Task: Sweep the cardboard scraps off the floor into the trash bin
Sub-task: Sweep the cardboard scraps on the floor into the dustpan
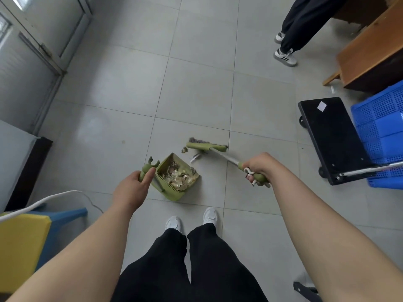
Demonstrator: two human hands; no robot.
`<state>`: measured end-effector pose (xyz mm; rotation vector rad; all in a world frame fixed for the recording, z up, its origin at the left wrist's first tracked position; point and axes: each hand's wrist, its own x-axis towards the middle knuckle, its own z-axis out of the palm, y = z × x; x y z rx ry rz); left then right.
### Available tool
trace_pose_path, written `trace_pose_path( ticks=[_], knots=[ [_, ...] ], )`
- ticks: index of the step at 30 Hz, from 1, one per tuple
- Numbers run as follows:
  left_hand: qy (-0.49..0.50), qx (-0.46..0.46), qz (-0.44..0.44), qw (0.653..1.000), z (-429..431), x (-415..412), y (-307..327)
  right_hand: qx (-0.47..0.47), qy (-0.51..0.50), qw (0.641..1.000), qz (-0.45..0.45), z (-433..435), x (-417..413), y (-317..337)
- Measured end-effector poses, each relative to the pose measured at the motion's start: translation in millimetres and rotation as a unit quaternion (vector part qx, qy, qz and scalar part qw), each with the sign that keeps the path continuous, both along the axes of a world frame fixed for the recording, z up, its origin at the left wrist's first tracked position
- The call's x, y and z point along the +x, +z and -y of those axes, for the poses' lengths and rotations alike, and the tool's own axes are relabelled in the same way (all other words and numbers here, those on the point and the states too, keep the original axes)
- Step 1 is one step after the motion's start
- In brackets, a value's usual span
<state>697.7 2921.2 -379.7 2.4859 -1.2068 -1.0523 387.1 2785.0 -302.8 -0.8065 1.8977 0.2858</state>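
Observation:
My left hand (133,188) grips the green handle of a green dustpan (168,191) that stands on the grey tiled floor in front of my feet. Several cardboard scraps (181,178) lie inside the pan. My right hand (258,168) grips the green end of a broom handle; the broom head (206,146) rests on the floor just beyond the pan. One loose cardboard scrap (184,149) lies beside the broom head, and a pale scrap (194,158) lies near the pan's mouth. No trash bin is in view.
A black wheeled cart (329,138) carrying a blue plastic crate (381,136) stands at the right, with a wooden desk (370,57) behind it. Another person's legs (294,29) stand at the top right. A blue and yellow stool (32,232) and white cable sit at the lower left.

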Motion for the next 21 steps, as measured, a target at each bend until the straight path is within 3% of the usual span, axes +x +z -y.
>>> trace_pose_path(
  ticks=[5, 15, 21],
  knots=[
    [0.015, 0.006, -0.017, 1.0, 0, 2, -3, 0.028, 0.003, 1.0, 0.009, -6, 26, -24],
    [0.02, 0.05, -0.078, 0.995, 3, -5, -3, 0.118, 0.205, 0.971, -0.042, -24, 33, 5],
    [0.043, 0.07, -0.14, 0.987, 10, -5, 2, 0.08, 0.222, 0.971, -0.025, -29, 28, 36]
  ],
)
